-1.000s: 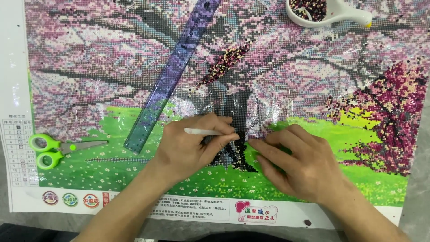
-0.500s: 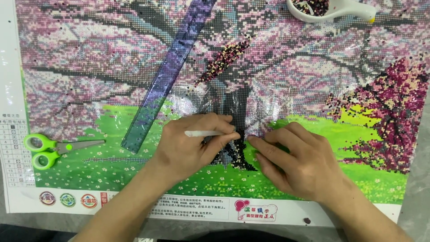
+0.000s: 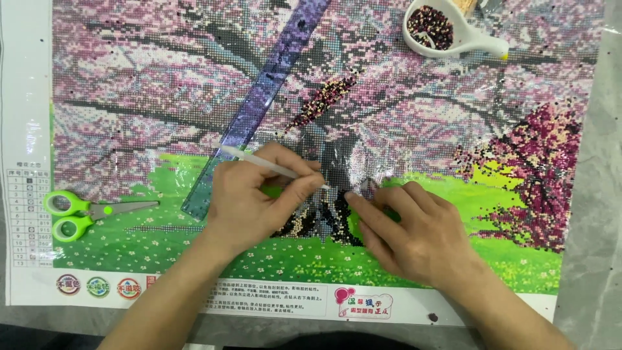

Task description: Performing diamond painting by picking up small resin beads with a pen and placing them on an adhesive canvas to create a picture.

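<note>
A thin white plastic applicator pen (image 3: 269, 165) lies slantwise across the left hand (image 3: 256, 201), pinched between thumb and fingers, its tip down on the dark tree trunk in the middle of the large bead-mosaic canvas of pink blossom trees and green grass (image 3: 162, 97). The right hand (image 3: 414, 230) rests flat just beside it, holding nothing, fingers together and pressed on the clear crinkled cover film (image 3: 353, 165) over the trunk; its index fingertip nearly meets the pen tip. A long translucent purple plastic ruler (image 3: 259, 104) lies diagonally on the canvas, its lower end touching the back of the left hand. Well apart to the left, a pair of scissors with bright green handles (image 3: 81, 212) lies on the grass area beside the printed colour chart (image 3: 27, 217). At the top right a white scoop-shaped tray of dark beads (image 3: 483, 44) sits on the canvas. The canvas lies on a grey desk (image 3: 599, 259).
</note>
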